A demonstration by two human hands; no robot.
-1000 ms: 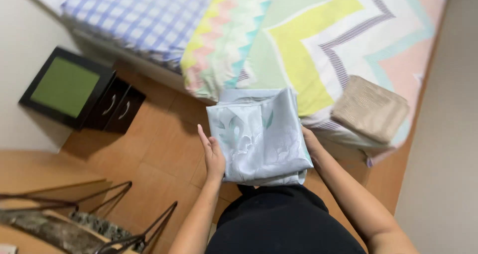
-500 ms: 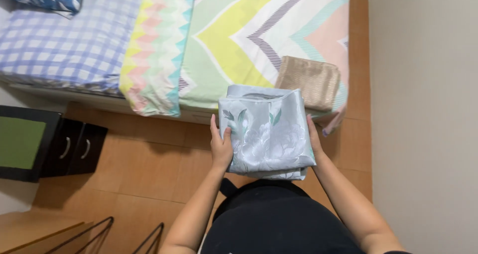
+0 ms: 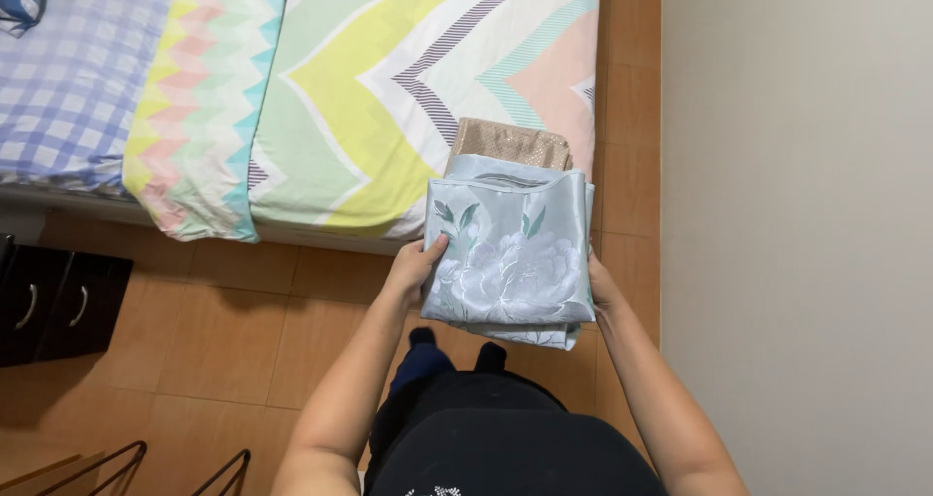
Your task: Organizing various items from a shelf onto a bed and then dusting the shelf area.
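Carried forward over the bed's edge: folded pale-blue floral cloth (image 3: 510, 263). Gripped between left hand (image 3: 413, 268) and right hand (image 3: 603, 292), beige folded cloth (image 3: 512, 143) just beyond fingertips.

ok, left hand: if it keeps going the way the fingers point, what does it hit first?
Left hand grips the folded pale-blue floral cloth and points up toward the bed. Past that cloth, the zigzag-patterned bedsheet at the mattress edge looks first; depth is unclear.

Single head view, steeply down, close over hands, bed (image 3: 369, 88) ahead.
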